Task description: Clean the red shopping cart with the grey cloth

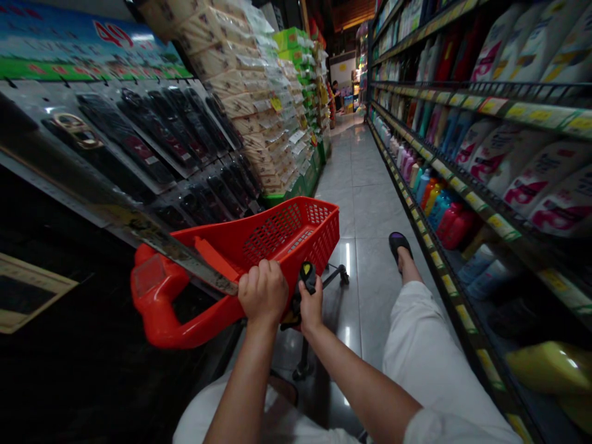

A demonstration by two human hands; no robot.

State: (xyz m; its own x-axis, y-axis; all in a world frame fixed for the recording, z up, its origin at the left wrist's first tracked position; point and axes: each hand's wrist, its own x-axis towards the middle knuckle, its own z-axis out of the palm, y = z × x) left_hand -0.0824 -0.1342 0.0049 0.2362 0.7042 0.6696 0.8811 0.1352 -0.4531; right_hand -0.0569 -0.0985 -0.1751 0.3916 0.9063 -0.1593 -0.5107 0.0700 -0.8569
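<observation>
A red plastic shopping cart (277,231) stands ahead of me, tilted in view, its basket pierced with small holes. My left hand (263,291) is closed in a fist at the near end of the cart's red handle (198,327). A long, worn flat strip (185,259) crosses over the handle and ends against this fist; whether the hand also grips it I cannot tell. Beside it, my right hand (311,305) is closed around a black object with a yellow spot (307,271) at the cart's side. The fingers partly hide that object, and its kind is unclear.
Shelves of bottles (490,154) line the right side. Packaged belts (152,129) hang at left, before tall stacks of wrapped packs (250,92). A tiled aisle (354,166) runs between them, with a person (336,89) far off. My slippered foot (400,246) is near the shelf.
</observation>
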